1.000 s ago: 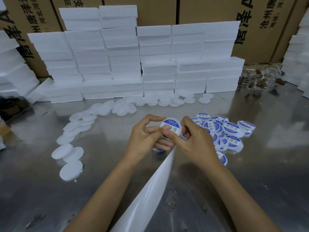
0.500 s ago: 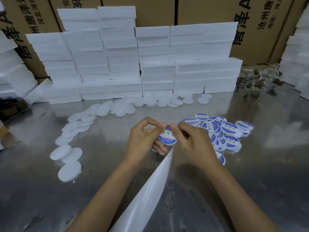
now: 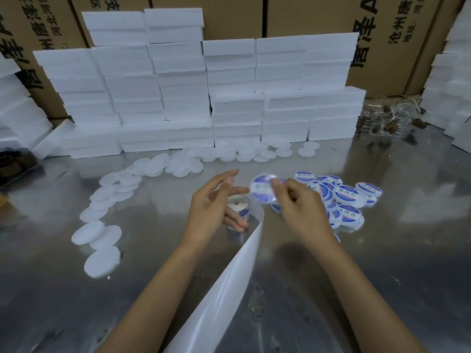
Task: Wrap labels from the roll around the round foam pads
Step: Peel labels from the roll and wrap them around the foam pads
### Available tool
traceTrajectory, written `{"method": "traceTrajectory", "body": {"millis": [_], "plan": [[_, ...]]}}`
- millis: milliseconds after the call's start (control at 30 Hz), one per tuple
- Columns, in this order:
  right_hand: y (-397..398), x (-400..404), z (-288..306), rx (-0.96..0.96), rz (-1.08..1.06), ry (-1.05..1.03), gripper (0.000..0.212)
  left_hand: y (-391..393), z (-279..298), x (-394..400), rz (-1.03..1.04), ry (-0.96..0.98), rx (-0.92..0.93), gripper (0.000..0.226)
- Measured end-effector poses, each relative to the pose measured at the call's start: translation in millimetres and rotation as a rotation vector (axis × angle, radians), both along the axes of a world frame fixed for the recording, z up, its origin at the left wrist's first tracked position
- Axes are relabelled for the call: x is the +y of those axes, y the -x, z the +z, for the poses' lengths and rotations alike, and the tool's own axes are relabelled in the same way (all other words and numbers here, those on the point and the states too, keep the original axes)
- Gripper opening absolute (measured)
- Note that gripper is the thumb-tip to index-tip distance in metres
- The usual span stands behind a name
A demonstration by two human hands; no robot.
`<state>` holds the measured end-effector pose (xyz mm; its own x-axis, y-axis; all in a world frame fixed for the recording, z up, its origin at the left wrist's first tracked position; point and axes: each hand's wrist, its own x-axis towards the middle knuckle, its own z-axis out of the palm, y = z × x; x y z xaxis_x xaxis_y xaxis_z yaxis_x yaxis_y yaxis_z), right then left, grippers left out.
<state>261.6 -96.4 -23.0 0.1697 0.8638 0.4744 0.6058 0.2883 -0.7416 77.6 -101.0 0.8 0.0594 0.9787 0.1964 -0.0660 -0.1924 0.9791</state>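
Note:
My right hand pinches a labelled round foam pad, blurred by motion, above the metal table. My left hand is beside it with thumb and fingers spread; its lower fingers rest against the label roll standing on the table. A white backing strip trails from the roll toward me. Plain white round foam pads lie in an arc at the left. Labelled pads with blue-and-white stickers are heaped at the right.
Stacks of white foam blocks line the back of the steel table, with cardboard boxes behind. Clear bags with small brown items lie at the back right. More foam stacks stand at both sides.
My hands have parted. The left hand let go of the labelled pad and spread its fingers; the right hand carries the pad rightward toward the labelled heap. The roll is now uncovered.

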Motion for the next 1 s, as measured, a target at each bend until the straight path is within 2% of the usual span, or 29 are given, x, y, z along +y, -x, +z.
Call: {"method": "traceTrajectory", "body": {"millis": [133, 267, 367, 467, 600, 733, 900, 1000], "plan": [[-42.5, 5.8, 0.7, -0.043, -0.412, 0.078, 0.055, 4.3, -1.9, 5.1, 0.087, -0.003, 0.001, 0.025], [-71.2, 8.8, -9.2, -0.210, -0.520, 0.287, 0.060, 9.7, -11.2, 12.2, 0.207, -0.012, 0.023, 0.028], [-69.4, 8.8, -8.5, -0.184, -0.575, 0.255, 0.059, 20.8, -23.4, 25.4, 0.346, -0.016, 0.055, 0.033], [-52.1, 5.6, -4.4, -0.212, -0.512, 0.093, 0.053, 36.9, -38.6, 44.3, 0.487, -0.002, 0.121, 0.032], [-7.9, 0.7, -4.5, -0.367, -0.379, -0.101, 0.040, 57.1, -49.5, 79.8, 0.643, 0.066, 0.199, 0.026], [21.3, 1.8, -9.6, -0.508, -0.363, -0.199, 0.039, 72.1, -49.4, 126.2, 0.697, -0.003, 0.407, 0.024], [24.5, 10.4, -21.0, -0.562, -0.291, -0.210, 0.035, 74.6, -50.0, 177.7, 0.714, 0.005, 0.849, 0.050], [23.1, 13.8, -24.1, -0.538, -0.283, -0.182, 0.034, 70.7, -52.6, 196.0, 0.705, 0.067, 0.947, 0.064]]}}
